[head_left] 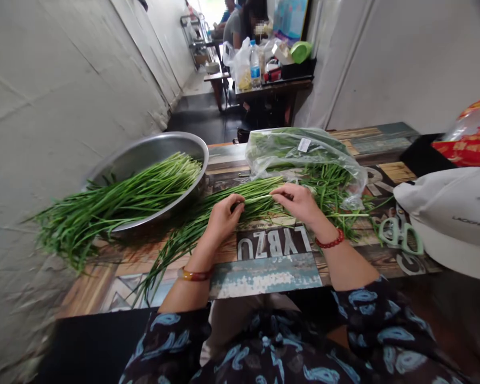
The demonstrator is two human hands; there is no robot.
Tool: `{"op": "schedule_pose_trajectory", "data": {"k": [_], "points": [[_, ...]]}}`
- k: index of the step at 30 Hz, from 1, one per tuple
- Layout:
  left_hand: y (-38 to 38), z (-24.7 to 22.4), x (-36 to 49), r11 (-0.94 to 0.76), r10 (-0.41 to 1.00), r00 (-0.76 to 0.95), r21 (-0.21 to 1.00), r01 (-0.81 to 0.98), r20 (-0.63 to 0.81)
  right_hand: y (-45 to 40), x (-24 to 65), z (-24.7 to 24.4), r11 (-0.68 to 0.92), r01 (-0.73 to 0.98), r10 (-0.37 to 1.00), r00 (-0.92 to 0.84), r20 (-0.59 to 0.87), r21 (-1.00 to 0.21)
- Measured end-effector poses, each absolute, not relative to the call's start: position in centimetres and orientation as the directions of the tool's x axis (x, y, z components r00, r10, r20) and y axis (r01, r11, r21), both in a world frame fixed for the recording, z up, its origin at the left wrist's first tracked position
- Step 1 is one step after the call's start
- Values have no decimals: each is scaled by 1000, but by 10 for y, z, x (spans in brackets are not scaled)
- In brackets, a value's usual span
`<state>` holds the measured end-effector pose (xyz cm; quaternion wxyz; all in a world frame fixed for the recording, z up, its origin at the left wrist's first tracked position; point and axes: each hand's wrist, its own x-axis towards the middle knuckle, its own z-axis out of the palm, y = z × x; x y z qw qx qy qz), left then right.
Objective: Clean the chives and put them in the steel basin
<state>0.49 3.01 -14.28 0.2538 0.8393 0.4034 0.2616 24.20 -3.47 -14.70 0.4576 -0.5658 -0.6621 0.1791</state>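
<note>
My left hand closes around a bunch of long garlic chives lying across the wooden table top. My right hand pinches thin green stems at the top of that bunch, a short way from my left hand. A large steel basin at the left holds a heap of trimmed chives whose leaves hang over its rim. Beyond my right hand, loose chives lie partly under a clear plastic bag of greens.
A white cap, green-handled scissors and a red plastic bag lie at the right. A rough grey wall runs along the left. Farther back, people sit at another table with bags and a water bottle.
</note>
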Motion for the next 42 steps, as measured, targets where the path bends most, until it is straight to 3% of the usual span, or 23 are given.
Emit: {"op": "schedule_pose_trajectory", "data": {"k": [3,6,13,19,22,25,28,42], "points": [[22,-139,6,-627,755,584,587,512,297,-37,239,-144,222,457,934,153,323,-861],[13,-134,9,-672,713,625,565,479,319,-42,232,-142,198,428,941,169,293,-882],[3,-134,17,-631,705,659,656,413,263,-45,220,-144,179,391,969,88,230,-903],[9,-141,19,-573,720,664,712,406,201,-40,235,-153,119,274,880,416,229,-954],[10,-144,19,-558,728,653,735,386,209,-42,232,-149,205,405,889,304,342,-891],[9,-145,20,-545,743,638,738,398,205,-44,221,-145,365,593,886,14,463,-718],[8,-144,20,-542,752,625,735,407,209,-45,215,-146,439,698,867,-163,472,-566],[8,-144,19,-630,706,613,709,316,354,-45,209,-150,495,628,801,-62,595,-601]]}}
